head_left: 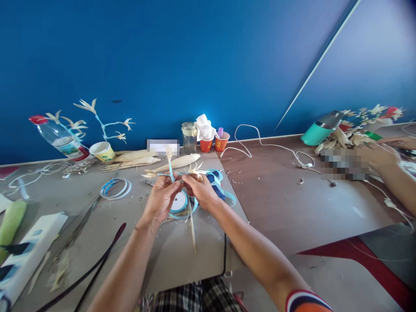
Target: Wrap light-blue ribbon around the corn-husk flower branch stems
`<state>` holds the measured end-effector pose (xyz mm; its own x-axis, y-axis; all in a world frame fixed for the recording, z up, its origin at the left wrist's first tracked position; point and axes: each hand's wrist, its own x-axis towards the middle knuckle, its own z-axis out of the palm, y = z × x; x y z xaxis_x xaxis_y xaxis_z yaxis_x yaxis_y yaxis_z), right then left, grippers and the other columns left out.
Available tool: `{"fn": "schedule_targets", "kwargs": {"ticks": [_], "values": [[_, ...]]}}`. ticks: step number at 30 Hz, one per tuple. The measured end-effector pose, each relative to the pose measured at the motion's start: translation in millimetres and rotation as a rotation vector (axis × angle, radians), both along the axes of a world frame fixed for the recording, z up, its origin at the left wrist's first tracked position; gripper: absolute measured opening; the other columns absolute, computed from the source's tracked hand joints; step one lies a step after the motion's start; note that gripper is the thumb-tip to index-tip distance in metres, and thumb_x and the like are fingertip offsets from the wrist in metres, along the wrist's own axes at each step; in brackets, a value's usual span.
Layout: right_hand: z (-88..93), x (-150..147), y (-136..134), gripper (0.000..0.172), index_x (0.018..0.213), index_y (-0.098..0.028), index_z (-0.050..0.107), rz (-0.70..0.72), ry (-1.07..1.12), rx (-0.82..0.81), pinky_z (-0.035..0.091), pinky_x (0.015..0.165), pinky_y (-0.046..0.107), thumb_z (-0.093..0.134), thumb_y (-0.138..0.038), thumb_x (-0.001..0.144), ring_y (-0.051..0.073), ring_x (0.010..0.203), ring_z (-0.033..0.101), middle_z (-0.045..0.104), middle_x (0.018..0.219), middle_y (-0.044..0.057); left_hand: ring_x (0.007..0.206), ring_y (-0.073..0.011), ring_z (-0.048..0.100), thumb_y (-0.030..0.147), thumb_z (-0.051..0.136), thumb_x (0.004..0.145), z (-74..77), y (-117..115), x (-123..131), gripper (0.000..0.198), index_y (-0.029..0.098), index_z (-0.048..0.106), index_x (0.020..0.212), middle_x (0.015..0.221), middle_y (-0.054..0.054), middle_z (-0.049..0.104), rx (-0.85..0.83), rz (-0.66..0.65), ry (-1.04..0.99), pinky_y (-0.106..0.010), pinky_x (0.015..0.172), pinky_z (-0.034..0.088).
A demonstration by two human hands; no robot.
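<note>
My left hand (161, 195) is closed on a stem wrapped in light-blue tape, with a pale husk flower (169, 156) standing up from it. My right hand (200, 190) meets it fingertip to fingertip, pinching the same wrapped stem (171, 174). Another pale husk flower (196, 169) shows just behind the right fingers. Under the hands lies a white-faced spool (178, 202) with light-blue tape round it. A dark-blue spool (216, 182) and loose blue ribbon (230, 198) are beside my right hand. A thin dry stalk (192, 232) points towards me on the table.
Pale husks (182, 161) lie behind the hands. Finished flower branches stand in a paper cup (103, 151) near a tilted bottle (61, 138). Tape rolls (116, 189), wires (82, 219) and a power strip (32, 249) are left. At right, another person's hand (377, 157) works near a turquoise bottle (320, 128).
</note>
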<state>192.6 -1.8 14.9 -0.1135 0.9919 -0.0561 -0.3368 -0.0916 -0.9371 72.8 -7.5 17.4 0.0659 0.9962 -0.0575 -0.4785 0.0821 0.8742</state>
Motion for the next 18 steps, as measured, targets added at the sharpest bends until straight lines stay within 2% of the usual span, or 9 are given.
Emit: {"fn": "schedule_targets", "kwargs": {"ticks": [8, 13, 18], "values": [[-11.5, -3, 5, 0.033, 0.054, -0.021, 0.041, -0.054, -0.141, 0.030, 0.021, 0.047, 0.025, 0.059, -0.041, 0.072, 0.008, 0.047, 0.027, 0.032, 0.048, -0.007, 0.066, -0.0118, 0.058, 0.021, 0.077, 0.061, -15.7, 6, 7, 0.029, 0.016, 0.059, 0.083, 0.073, 0.002, 0.063, 0.044, 0.214, 0.235, -0.023, 0.062, 0.043], [-13.3, -7, 6, 0.020, 0.055, -0.021, 0.045, -0.026, -0.167, 0.091, 0.025, 0.048, 0.026, 0.054, -0.028, 0.071, 0.009, 0.047, 0.031, 0.036, 0.047, -0.006, 0.069, -0.0131, 0.060, 0.026, 0.075, 0.065, -20.6, 8, 6, 0.028, 0.018, 0.056, 0.084, 0.075, 0.002, 0.064, 0.063, 0.312, 0.319, -0.024, 0.063, 0.044], [-12.4, -6, 7, 0.021, 0.053, -0.022, 0.042, 0.006, -0.283, 0.154, 0.027, 0.050, 0.027, 0.049, -0.025, 0.072, 0.011, 0.049, 0.033, 0.037, 0.048, -0.005, 0.061, -0.0123, 0.058, 0.025, 0.073, 0.066, -22.2, 8, 6, 0.025, 0.019, 0.055, 0.081, 0.068, 0.003, 0.062, 0.045, 0.348, 0.327, -0.023, 0.059, 0.043]]}}
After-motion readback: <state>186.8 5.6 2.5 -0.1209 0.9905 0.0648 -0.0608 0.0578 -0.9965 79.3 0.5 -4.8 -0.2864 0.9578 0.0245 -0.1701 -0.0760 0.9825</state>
